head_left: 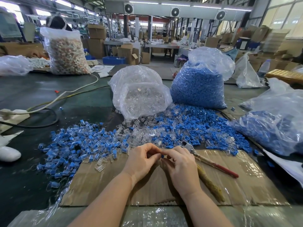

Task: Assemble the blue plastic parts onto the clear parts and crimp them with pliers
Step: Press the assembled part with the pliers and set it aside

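Note:
My left hand (142, 158) and my right hand (177, 163) meet over the taped cardboard sheet (105, 182). Their fingertips pinch a small blue plastic part (162, 156) between them; a clear part there is hard to make out. The pliers (211, 162) with red handles lie on the cardboard just right of my right hand, jaws pointing away. A heap of loose blue parts (193, 126) and loose clear parts (139, 133) lies beyond my hands. A pile of joined blue-and-clear pieces (77, 143) spreads to the left.
A bag of clear parts (139, 92) and a bag of blue parts (198, 84) stand behind the heaps. Another bag of blue parts (277, 128) lies at right. Cables (54, 100) run across the dark table at left. A person (56, 22) sits behind a sack far left.

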